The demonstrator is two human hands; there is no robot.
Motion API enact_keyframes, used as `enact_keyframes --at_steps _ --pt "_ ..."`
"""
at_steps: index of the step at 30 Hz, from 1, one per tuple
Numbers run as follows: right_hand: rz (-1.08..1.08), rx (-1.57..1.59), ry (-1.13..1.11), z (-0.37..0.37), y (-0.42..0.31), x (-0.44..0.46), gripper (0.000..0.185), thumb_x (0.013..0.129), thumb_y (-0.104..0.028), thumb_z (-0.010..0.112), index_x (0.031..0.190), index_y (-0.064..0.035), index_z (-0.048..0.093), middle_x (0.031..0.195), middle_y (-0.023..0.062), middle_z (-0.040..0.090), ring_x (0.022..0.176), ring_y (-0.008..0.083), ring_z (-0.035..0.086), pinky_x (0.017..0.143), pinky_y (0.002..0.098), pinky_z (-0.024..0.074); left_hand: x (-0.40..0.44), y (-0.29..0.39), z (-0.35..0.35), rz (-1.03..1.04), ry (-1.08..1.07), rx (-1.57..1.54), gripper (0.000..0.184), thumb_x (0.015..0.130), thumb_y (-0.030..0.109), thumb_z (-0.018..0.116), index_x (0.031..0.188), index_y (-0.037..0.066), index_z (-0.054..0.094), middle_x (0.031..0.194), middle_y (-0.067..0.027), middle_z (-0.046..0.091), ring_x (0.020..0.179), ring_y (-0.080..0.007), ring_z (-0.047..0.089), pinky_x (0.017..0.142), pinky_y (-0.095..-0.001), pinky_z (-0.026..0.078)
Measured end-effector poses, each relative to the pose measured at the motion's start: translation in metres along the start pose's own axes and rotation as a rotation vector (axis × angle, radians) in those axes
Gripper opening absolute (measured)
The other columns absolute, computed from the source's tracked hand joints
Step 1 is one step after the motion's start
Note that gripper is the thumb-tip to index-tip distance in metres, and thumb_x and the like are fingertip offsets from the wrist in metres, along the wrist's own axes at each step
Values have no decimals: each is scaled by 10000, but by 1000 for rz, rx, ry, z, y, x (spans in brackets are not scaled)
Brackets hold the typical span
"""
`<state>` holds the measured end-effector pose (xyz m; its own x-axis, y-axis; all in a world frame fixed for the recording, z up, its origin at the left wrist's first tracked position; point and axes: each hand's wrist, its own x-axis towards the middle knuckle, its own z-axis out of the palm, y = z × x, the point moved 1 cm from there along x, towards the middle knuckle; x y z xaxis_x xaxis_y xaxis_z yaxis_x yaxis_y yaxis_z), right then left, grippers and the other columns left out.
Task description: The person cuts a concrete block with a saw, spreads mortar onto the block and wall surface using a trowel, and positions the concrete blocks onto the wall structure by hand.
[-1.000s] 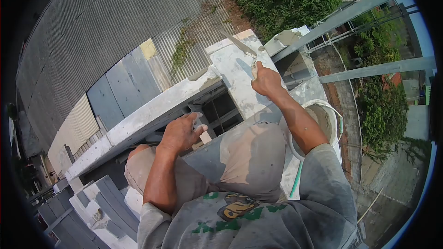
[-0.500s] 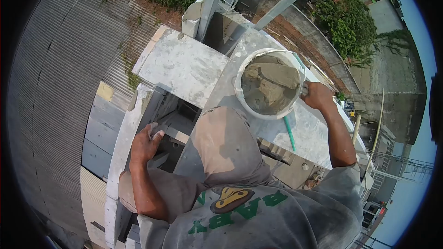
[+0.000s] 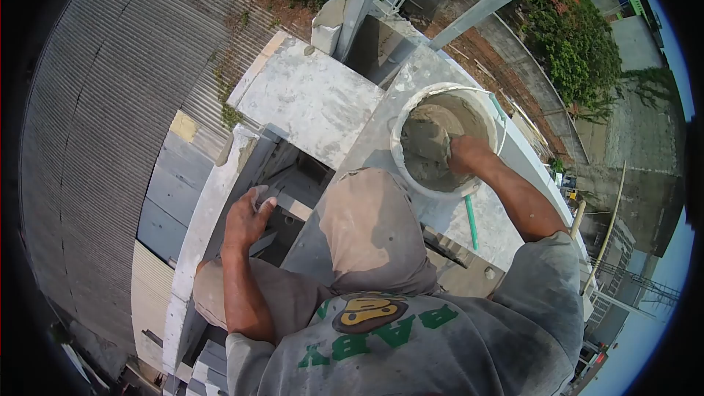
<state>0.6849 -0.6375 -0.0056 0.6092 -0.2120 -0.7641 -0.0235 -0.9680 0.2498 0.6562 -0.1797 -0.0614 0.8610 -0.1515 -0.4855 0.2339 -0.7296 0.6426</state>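
Note:
A white bucket (image 3: 405, 169) with grey mortar (image 3: 431, 119) inside stands on the pale concrete ledge to the right of my knee. My right hand (image 3: 469, 156) reaches into it, its fingers closed round the handle of a trowel (image 3: 438, 148). Mortar covers the trowel's blade, which lies against the mortar in the bucket. Over the gap by the wall, my left hand (image 3: 248, 218) holds nothing; its thumb stands apart from its bent, whitened fingers.
Beyond my knee lies a flat white slab (image 3: 308, 99). A narrow wall (image 3: 198, 249) borders the dark opening (image 3: 297, 176) at the left, with corrugated roofing (image 3: 110, 103) beyond. Metal beams (image 3: 506, 1) rise ahead. A green strip (image 3: 471, 224) lies below the bucket.
The view has turned towards the bucket. My right hand has come from the slab, past the bucket's right rim, into the bucket with the trowel. My left hand stays near the opening.

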Motion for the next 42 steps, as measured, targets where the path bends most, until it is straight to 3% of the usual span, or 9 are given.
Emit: enact_keyframes --at_steps 6,10,17,22,29,33,34,37,42 --pt "-44 345 71 23 34 -32 399 820 -322 687 972 47 678 868 205 698 782 330 691 692 426 545 -2 1 -2 16 17 -7 461 895 337 658 1204 -2 614 1062 -235 681 1014 -362 660 878 -390 496" --pt "4 1109 -58 57 58 -60 352 821 -314 723 998 -14 678 740 76 649 555 151 600 533 301 496 4 -7 -7 84 33 25 447 899 331 653 1204 7 615 1039 -226 687 984 -352 666 860 -383 499" --pt "63 1577 110 118 45 -87 258 858 -258 701 918 -10 659 672 61 616 497 138 572 466 267 467 10 -4 -11 79 22 -4 412 908 289 649 1205 6 615 998 -204 693 914 -315 675 811 -371 512" --pt "323 1265 219 136 40 -92 248 886 -266 634 784 -39 634 630 59 577 478 132 536 460 280 432 13 -3 -10 121 43 -34 416 911 285 649 1208 -3 612 1011 -200 699 945 -308 681 827 -365 513" --pt "189 1522 271 141 45 -89 242 878 -260 651 843 -21 643 672 44 576 526 125 545 474 271 465 14 -4 -8 71 15 -63 425 907 318 651 1188 0 627 1055 -204 690 992 -307 669 864 -364 497" --pt "-47 1393 369 103 40 -74 207 880 -223 659 851 -20 643 698 35 593 573 129 566 519 284 488 3 8 -17 20 -58 49 460 904 433 627 1134 36 663 967 -232 683 942 -375 652 817 -416 497" --pt "-162 1292 418 87 34 -63 206 876 -217 667 856 -13 642 706 48 601 590 149 574 545 300 494 1 1 -10 125 97 144 459 908 452 611 1078 29 673 917 -236 677 897 -396 646 782 -443 494" --pt "-445 944 585 32 7 -36 210 858 -203 689 882 0 642 741 100 631 649 223 604 621 354 506 -3 0 -12 51 -135 187 488 912 476 588 1019 7 669 887 -245 668 881 -422 633 777 -470 489" --pt "-849 385 847 -48 -103 38 267 805 -242 728 951 -31 654 877 205 665 772 381 648 691 454 512 -39 7 -12 30 -38 175 539 915 501 565 997 -25 653 902 -251 666 919 -440 625 804 -485 495"
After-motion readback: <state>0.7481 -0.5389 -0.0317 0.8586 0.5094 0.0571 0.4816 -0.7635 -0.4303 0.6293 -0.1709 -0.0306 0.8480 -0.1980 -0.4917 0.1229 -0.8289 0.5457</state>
